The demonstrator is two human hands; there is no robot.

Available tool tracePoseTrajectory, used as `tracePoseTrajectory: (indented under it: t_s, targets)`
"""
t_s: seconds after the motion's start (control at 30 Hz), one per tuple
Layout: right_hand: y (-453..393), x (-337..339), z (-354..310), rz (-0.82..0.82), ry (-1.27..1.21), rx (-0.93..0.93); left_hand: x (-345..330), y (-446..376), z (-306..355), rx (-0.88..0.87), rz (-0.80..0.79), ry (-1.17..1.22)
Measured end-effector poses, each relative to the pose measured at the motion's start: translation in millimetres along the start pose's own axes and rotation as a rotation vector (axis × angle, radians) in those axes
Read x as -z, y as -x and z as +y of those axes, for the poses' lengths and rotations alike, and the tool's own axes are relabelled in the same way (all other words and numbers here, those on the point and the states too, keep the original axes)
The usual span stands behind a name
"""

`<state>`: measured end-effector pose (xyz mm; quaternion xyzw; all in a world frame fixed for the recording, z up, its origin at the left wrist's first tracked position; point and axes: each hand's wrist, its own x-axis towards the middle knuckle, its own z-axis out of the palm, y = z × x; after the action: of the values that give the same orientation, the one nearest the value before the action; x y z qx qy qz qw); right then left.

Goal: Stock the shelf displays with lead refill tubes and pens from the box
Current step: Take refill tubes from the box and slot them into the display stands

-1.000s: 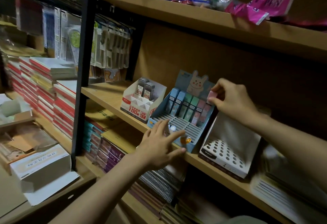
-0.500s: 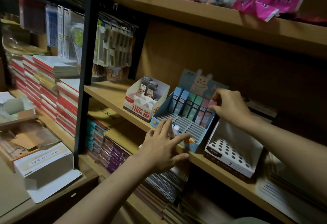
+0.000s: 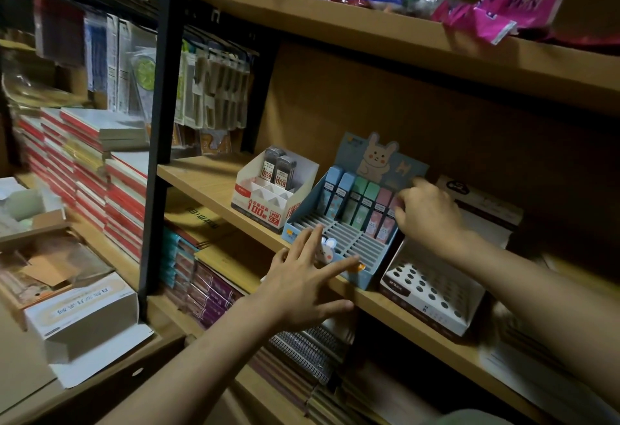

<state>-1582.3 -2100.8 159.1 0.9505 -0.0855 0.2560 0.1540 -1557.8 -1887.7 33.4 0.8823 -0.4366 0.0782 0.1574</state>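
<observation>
Our right hand (image 3: pixel 427 215) curls its fingers onto the rightmost pink lead refill tube (image 3: pixel 385 223), standing in the back row of the blue slotted cardboard bunny display (image 3: pixel 339 240). Our left hand (image 3: pixel 302 285), fingers spread and holding nothing, touches that display's front edge on the wooden shelf (image 3: pixel 201 176). A white cardboard display of grey tubes (image 3: pixel 271 193) stands just beside.

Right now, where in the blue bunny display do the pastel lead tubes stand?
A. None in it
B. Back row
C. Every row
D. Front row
B: the pastel lead tubes line the back row of the blue bunny display, under its bunny card; the front slots are empty.
</observation>
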Motion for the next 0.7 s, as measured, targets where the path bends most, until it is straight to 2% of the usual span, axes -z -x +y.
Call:
tracePoseTrajectory:
  t_s: [0.1, 0.17, 0.3, 0.37, 0.47, 0.57, 0.7]
  targets:
    - [7.8, 7.6, -5.6, -0.055, -0.019, -0.014, 0.9, 1.1, -0.1, -0.005, -0.002, 0.009]
    - [22.5, 13.4, -11.3, -0.019, -0.158, 0.005, 0.2, 5.5, -0.4, -0.012, 0.042, 0.059]
    - [62.8, 19.8, -36.2, 0.031, -0.538, 0.147, -7.7, 27.6, -1.1, -0.043, 0.315, 0.212]
    - [85.1, 15.9, -56.0, 0.003, -0.734, 0.180, -13.3, 44.5, -4.4, 0.022, 0.374, 0.365]
    - [117.9, -0.5, -92.6, -0.085, -0.884, 0.253, -23.4, 78.2, -16.9, 0.206, 0.235, 0.654]
    - [150.6, -28.4, -132.7, -0.304, -0.909, 0.359, -46.0, 122.3, -34.8, 0.473, 0.045, 0.823]
    - [201.9, -78.1, -182.3, -0.640, -0.834, 0.472, -92.5, 202.6, -40.2, 0.867, -0.088, 0.919]
